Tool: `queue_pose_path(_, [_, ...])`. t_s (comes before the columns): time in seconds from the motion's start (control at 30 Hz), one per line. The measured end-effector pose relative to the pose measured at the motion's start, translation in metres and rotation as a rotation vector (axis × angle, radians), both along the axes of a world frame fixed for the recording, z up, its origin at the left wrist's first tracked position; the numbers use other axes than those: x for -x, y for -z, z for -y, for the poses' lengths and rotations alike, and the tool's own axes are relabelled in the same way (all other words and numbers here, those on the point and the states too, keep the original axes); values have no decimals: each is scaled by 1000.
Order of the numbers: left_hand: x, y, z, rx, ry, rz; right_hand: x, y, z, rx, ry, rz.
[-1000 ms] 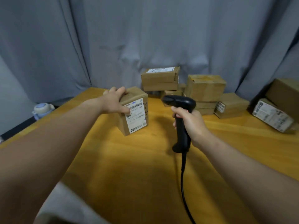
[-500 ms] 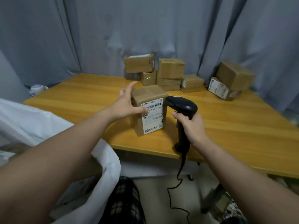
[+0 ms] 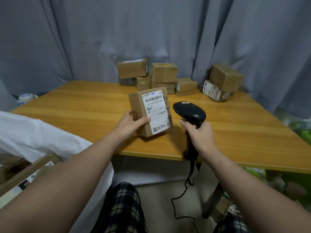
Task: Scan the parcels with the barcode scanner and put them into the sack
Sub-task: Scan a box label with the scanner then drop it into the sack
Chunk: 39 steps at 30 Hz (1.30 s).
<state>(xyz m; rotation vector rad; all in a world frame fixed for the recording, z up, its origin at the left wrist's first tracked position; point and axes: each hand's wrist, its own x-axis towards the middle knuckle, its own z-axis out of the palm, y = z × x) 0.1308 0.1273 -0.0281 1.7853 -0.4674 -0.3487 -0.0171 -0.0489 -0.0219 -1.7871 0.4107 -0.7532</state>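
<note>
My left hand [image 3: 130, 122] grips a small brown parcel [image 3: 151, 113] by its lower left corner and holds it tilted above the near part of the wooden table [image 3: 80, 106], its white barcode label facing me. My right hand [image 3: 197, 137] is wrapped around the handle of the black barcode scanner [image 3: 189, 111], whose head sits just right of the parcel. The scanner's cable [image 3: 186, 185] hangs down past the table edge. The white sack [image 3: 33, 137] lies at the lower left, beside the table, with labelled parcels showing in its mouth.
Several more brown parcels [image 3: 164, 73] are stacked at the back of the table against the grey curtain, and two more parcels [image 3: 222, 84] lie at the back right. A white object [image 3: 27, 97] sits beyond the left table corner. My plaid-trousered knee [image 3: 121, 207] is below.
The left hand has lifted the parcel off the table and tipped its label up toward me. The view has pulled back from the table. The scanner stays beside the parcel.
</note>
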Motion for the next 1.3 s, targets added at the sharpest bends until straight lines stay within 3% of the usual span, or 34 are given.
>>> queue_pose_path(0.27, [14, 0, 35, 38, 23, -92, 18, -25, 5, 234, 47, -25])
queue_pose_path(0.6, [20, -1, 46, 111, 0, -137, 37, -16, 6, 204, 89, -7])
queue_pose_path(0.9, [24, -3, 50, 80, -10, -19, 43, -15, 6, 209, 35, 28])
queue_pose_path(1.3, [25, -6, 51, 75, -38, 7, 46, -14, 5, 194, 28, 35])
